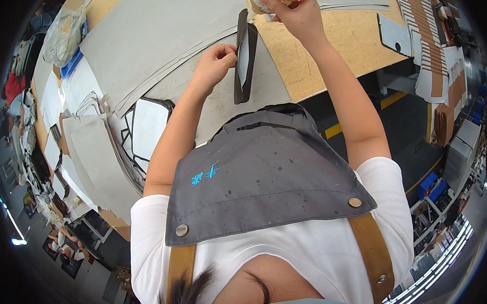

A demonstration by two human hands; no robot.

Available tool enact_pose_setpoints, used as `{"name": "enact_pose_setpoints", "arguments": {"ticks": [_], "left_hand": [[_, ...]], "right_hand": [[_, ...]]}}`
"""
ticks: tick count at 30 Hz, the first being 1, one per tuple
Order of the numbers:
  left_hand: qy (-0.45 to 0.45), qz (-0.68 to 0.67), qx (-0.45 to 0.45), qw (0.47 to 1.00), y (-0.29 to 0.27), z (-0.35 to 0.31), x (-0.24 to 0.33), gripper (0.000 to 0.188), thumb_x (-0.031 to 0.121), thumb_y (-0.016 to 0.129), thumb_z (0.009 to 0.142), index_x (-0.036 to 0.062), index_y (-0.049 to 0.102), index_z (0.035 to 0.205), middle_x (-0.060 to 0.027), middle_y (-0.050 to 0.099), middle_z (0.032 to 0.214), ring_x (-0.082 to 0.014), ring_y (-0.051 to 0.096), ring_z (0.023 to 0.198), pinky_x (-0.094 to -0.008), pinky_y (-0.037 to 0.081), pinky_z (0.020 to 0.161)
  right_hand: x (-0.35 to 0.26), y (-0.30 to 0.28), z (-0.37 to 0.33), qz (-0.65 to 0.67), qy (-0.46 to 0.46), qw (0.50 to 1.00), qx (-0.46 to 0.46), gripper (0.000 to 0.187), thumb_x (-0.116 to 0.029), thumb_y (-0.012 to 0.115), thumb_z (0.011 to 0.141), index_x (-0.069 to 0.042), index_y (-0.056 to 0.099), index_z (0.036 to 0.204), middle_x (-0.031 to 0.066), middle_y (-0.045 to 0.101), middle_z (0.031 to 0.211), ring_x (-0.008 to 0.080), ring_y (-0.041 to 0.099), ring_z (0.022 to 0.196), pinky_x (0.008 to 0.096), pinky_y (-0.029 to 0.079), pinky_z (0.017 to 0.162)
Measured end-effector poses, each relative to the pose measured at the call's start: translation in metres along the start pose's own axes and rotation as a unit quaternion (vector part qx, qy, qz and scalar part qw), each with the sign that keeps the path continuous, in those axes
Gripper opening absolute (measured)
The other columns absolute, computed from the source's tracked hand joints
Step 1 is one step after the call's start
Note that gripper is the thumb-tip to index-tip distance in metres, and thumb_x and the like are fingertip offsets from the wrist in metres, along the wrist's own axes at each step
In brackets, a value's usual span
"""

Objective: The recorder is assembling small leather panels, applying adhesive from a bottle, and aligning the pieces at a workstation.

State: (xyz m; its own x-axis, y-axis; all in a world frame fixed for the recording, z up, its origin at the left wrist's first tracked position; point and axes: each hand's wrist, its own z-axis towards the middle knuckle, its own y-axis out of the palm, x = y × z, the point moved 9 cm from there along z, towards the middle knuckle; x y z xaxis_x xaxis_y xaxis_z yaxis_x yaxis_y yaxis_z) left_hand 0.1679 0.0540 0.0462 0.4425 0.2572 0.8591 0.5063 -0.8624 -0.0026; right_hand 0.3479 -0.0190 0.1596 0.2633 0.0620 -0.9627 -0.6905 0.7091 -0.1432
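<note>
My left hand (pixel 215 66) is closed in a pinch on the edge of a long dark fabric piece (pixel 250 66). The piece is narrow and folded, with a pale lining showing between its dark sides. It stands over the grey sheets on the table. At the top edge of the view, my right hand (pixel 297 17) grips a rounded yellow-and-white object (pixel 267 1). That object is partly cut off by the frame, so I cannot make out its kind. It is held beyond and to the right of the fabric piece, apart from it.
Large grey sheets (pixel 135 33) cover much of the wooden table (pixel 303 65). Black-edged white panels (pixel 150 128) lie by my left arm, and another panel (pixel 393 36) rests at the table's right edge. Stacked brown-and-white strips (pixel 422 35) stand far right; a plastic bag (pixel 64 36) sits far left.
</note>
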Motion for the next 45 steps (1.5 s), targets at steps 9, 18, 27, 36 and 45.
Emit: {"name": "enact_pose_setpoints", "arguments": {"ticks": [9, 18, 27, 36, 45], "left_hand": [[0.005, 0.008, 0.002, 1.0, -0.001, 0.001, 0.002, 0.021, 0.013, 0.054, 0.081, -0.0028, 0.058, 0.094, -0.0041, 0.057, 0.098, -0.0095, 0.053, 0.084, -0.0232, 0.043, 0.081], [0.025, 0.023, -0.001, 0.999, 0.001, 0.004, -0.001, 0.02, 0.012, 0.053, 0.081, -0.0024, 0.058, 0.094, -0.0039, 0.057, 0.095, -0.0097, 0.054, 0.083, -0.0236, 0.043, 0.081], [0.037, 0.028, -0.006, 0.999, 0.001, 0.005, -0.001, 0.018, 0.01, 0.053, 0.08, -0.0015, 0.058, 0.093, -0.0031, 0.058, 0.093, -0.01, 0.053, 0.082, -0.0242, 0.043, 0.08], [0.034, 0.06, 0.008, 0.998, 0.004, 0.006, -0.008, 0.024, 0.01, 0.054, 0.08, -0.002, 0.057, 0.1, -0.0033, 0.057, 0.09, -0.0114, 0.054, 0.08, -0.0234, 0.044, 0.076], [0.056, 0.076, 0.007, 0.995, 0.009, 0.006, -0.003, 0.01, 0.01, 0.055, 0.078, 0.0009, 0.056, 0.08, -0.0074, 0.056, 0.105, -0.012, 0.054, 0.079, -0.0237, 0.044, 0.075]], "right_hand": [[0.029, -0.006, -0.009, 0.028, 0.13, 0.99, 0.037, 0.064, -0.026, 0.071, 0.077, 0.0, 0.03, 0.118, 0.0113, 0.053, 0.093, 0.0112, 0.058, 0.065, 0.0196, 0.047, 0.046], [-0.009, 0.005, -0.016, -0.08, -0.165, 0.983, 0.01, 0.066, -0.026, 0.074, 0.075, -0.003, 0.03, 0.117, 0.0128, 0.052, 0.104, 0.0202, 0.058, 0.091, 0.0301, 0.051, 0.073], [0.002, 0.011, -0.027, -0.146, -0.162, 0.975, -0.052, 0.075, -0.032, 0.074, 0.074, -0.008, 0.021, 0.123, 0.0159, 0.052, 0.11, 0.0282, 0.059, 0.097, 0.0353, 0.05, 0.074], [-0.013, 0.011, -0.018, -0.157, -0.136, 0.978, -0.034, 0.074, -0.033, 0.075, 0.072, -0.006, 0.026, 0.121, 0.0171, 0.055, 0.105, 0.0276, 0.061, 0.091, 0.0339, 0.051, 0.07], [0.034, -0.019, -0.015, 0.043, 0.115, 0.989, 0.078, 0.057, -0.022, 0.07, 0.078, 0.001, 0.034, 0.114, 0.0091, 0.053, 0.084, 0.0069, 0.051, 0.05, 0.0185, 0.041, 0.038]]}}
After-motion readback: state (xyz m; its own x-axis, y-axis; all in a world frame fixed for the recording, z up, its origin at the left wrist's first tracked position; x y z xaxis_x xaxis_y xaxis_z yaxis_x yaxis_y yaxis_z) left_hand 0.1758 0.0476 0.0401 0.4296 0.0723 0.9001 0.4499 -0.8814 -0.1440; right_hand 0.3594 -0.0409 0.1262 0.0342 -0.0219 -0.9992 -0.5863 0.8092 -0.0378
